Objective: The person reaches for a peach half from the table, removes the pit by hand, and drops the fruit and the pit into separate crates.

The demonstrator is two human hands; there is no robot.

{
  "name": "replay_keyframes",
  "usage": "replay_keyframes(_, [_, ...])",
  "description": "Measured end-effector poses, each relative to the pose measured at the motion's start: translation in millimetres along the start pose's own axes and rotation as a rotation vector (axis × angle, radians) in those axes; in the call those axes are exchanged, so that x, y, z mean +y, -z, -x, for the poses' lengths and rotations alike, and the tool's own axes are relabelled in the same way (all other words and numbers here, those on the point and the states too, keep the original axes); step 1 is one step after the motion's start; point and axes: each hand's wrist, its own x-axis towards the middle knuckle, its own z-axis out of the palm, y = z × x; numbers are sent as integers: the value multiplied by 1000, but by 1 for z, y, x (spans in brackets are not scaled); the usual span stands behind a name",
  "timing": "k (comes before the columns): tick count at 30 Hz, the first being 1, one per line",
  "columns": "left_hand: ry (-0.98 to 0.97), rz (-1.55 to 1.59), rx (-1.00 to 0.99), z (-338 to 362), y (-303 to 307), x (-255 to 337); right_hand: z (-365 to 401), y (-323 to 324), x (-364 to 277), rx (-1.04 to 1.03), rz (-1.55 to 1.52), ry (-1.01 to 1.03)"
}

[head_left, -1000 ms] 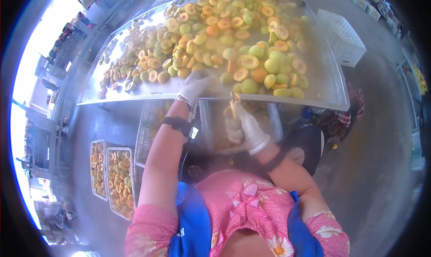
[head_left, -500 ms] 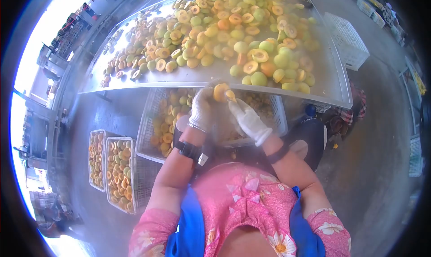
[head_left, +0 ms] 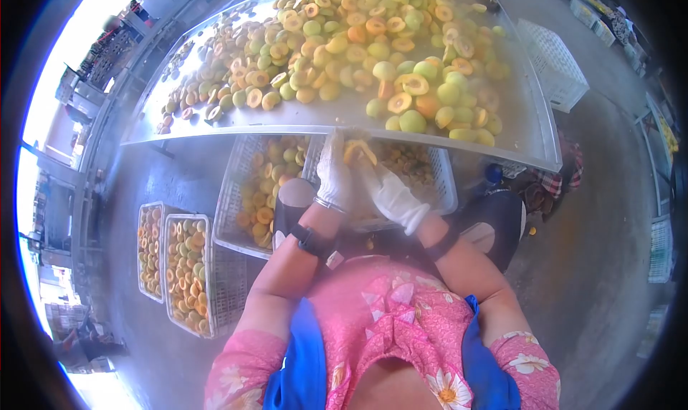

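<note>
Head view: the white-gloved left hand (head_left: 335, 172) has its grip clamped on a yellow-orange fruit (head_left: 360, 152) by the silver metal table's (head_left: 313, 118) near edge, above a white plastic crate (head_left: 447, 183), probably so drips get caught. White-gloved right hand's (head_left: 393, 196) alongside; can't tell its grip, too blurry.

No text, brand, number or sign can be read; the white tag (head_left: 334, 259) beside the left wristband (head_left: 308, 240) shows nothing legible.

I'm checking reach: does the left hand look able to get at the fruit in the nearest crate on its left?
Probably yes: nothing visible blocks the left hand from the fruit in that crate, though the hand seems occupied with a yellow fruit.
</note>
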Motion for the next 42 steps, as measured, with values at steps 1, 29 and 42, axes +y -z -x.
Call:
replay_keyframes(1, [39,71,33,1,-3,0,0,0,-1,-22,15,-51])
replay_keyframes(29, [13,-699,-409,-3,13,31,4,-3,29,-352,-411,-86])
replay_keyframes(42, [162,409,130,-11,47,43,15,-11,26,-979,-1511,-643])
